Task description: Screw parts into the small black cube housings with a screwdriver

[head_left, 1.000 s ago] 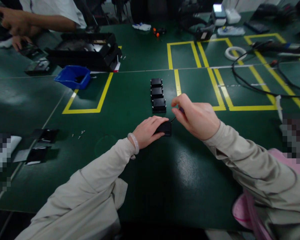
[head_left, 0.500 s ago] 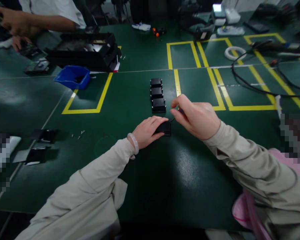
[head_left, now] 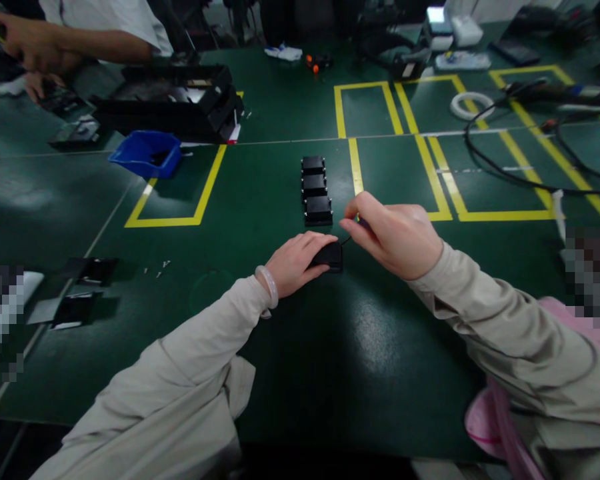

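My left hand (head_left: 297,263) presses a small black box (head_left: 333,256) against the green table, thumb and fingers closed around its sides. In my right hand (head_left: 393,233) is a screwdriver (head_left: 349,238), its handle mostly hidden by the curled fingers. The dark shaft slants down and left to the box's right end; the tip's exact contact is too small to make out. Just beyond my left hand, three similar black boxes (head_left: 317,190) with shiny screws at their sides stand in a row. Several loose screws (head_left: 163,268) lie to the left.
A blue bin (head_left: 147,153) stands at left, before a black tray (head_left: 180,100). Black parts (head_left: 75,310) lie left of the screws. At far right are a tape roll (head_left: 471,105) and a black cable (head_left: 500,175). A co-worker's hands (head_left: 35,50) work at upper left.
My right hand's fingers have shifted very slightly on the screwdriver. My left hand and the black box stay in place.
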`<state>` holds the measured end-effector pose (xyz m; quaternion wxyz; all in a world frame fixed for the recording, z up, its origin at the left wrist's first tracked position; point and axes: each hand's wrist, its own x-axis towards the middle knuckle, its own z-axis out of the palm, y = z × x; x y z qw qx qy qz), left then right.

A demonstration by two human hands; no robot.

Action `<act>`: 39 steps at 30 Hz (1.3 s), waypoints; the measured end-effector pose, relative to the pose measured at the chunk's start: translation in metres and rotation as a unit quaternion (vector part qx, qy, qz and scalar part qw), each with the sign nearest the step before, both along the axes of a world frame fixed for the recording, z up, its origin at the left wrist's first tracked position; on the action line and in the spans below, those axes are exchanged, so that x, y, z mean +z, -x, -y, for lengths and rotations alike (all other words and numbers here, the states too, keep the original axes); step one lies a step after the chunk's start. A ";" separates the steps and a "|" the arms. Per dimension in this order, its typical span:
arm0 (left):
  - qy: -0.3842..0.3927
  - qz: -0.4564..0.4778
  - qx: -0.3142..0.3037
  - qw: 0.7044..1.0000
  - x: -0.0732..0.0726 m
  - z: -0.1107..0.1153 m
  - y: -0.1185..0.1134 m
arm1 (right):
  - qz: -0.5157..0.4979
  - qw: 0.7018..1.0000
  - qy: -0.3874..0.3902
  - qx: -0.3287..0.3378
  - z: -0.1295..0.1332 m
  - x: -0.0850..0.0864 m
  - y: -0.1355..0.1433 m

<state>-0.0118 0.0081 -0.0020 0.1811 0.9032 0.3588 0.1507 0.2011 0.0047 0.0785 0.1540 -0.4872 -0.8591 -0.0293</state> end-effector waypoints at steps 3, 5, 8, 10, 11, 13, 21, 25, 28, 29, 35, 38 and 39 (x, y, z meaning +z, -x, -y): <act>0.003 -0.001 -0.001 1.000 0.000 0.000 0.000 | -0.006 1.000 -0.008 0.001 0.000 -0.001 0.000; 0.003 -0.002 0.001 1.000 0.001 0.000 -0.001 | -0.019 1.000 -0.016 0.005 0.000 -0.002 0.000; -0.003 -0.004 0.002 1.000 0.000 0.001 -0.001 | -0.031 0.999 -0.015 0.014 0.000 -0.002 0.000; -0.007 -0.002 0.001 1.000 -0.002 0.000 -0.001 | -0.023 1.000 -0.003 0.017 0.000 0.000 0.000; -0.008 -0.001 0.001 1.000 -0.002 0.000 -0.001 | -0.017 1.000 0.003 0.016 0.000 0.000 0.000; -0.005 0.000 0.000 1.000 -0.003 0.000 0.000 | -0.009 1.000 0.010 0.009 0.000 0.001 0.001; 0.004 -0.003 0.004 1.000 0.000 0.000 0.000 | -0.021 1.000 -0.004 0.002 0.000 -0.003 0.001; 0.001 0.000 0.000 1.000 0.000 0.000 0.000 | -0.005 1.000 0.001 -0.010 0.000 -0.002 0.001; 0.003 0.000 0.001 1.000 0.000 0.000 0.000 | -0.015 1.000 0.002 -0.008 0.001 0.000 0.002; 0.003 0.000 0.002 1.000 0.000 0.000 0.000 | -0.021 1.000 0.001 -0.005 0.001 0.000 0.002; 0.000 0.003 0.001 1.000 -0.001 0.000 0.000 | -0.004 1.000 0.000 -0.001 0.001 0.002 0.000; 0.006 -0.001 0.004 1.000 0.000 0.000 0.000 | -0.004 1.000 -0.007 -0.006 0.001 0.001 0.000; 0.007 -0.003 0.005 1.000 0.000 0.000 0.000 | -0.010 1.000 -0.009 -0.005 0.001 0.001 0.001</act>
